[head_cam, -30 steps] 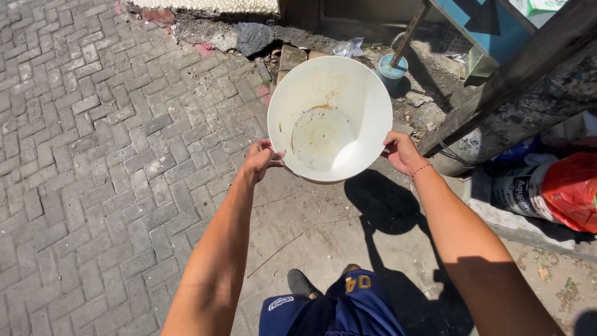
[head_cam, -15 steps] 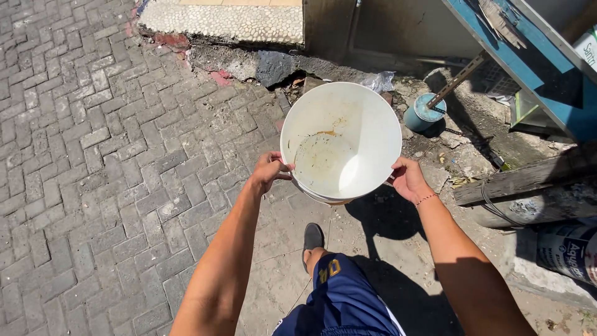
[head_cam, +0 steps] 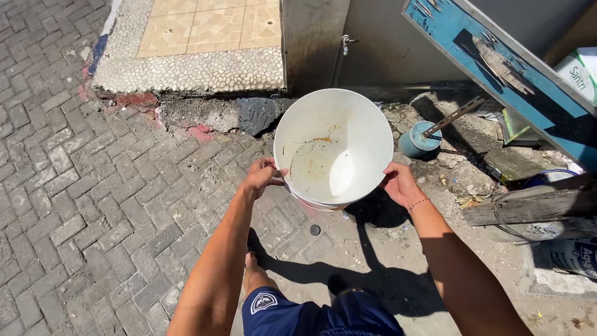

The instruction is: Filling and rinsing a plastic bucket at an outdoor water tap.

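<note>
I carry a white plastic bucket (head_cam: pixel 348 130) in front of me, its inside empty with a brownish stain ring on the bottom. My left hand (head_cam: pixel 261 175) grips the rim on the left side. On the right side of the rim my right hand (head_cam: pixel 401 185) holds on, a thin red bracelet at the wrist. The bucket hangs above the paved ground, slightly tilted toward me. My dark blue shorts (head_cam: pixel 311 314) show at the bottom edge.
Grey brick paving (head_cam: pixel 93 205) spreads left. Ahead lie a pebble-edged tiled step (head_cam: pixel 199 43), a wall with a small tap (head_cam: pixel 345 42), a leaning blue board (head_cam: pixel 497 68) and its concrete-filled can base (head_cam: pixel 416 140). A wooden beam (head_cam: pixel 535 205) lies right.
I have walked forward with the bucket; the tiled step, wall and tap have come into view closer, and the wooden beam and red bag have slid off to the right.
</note>
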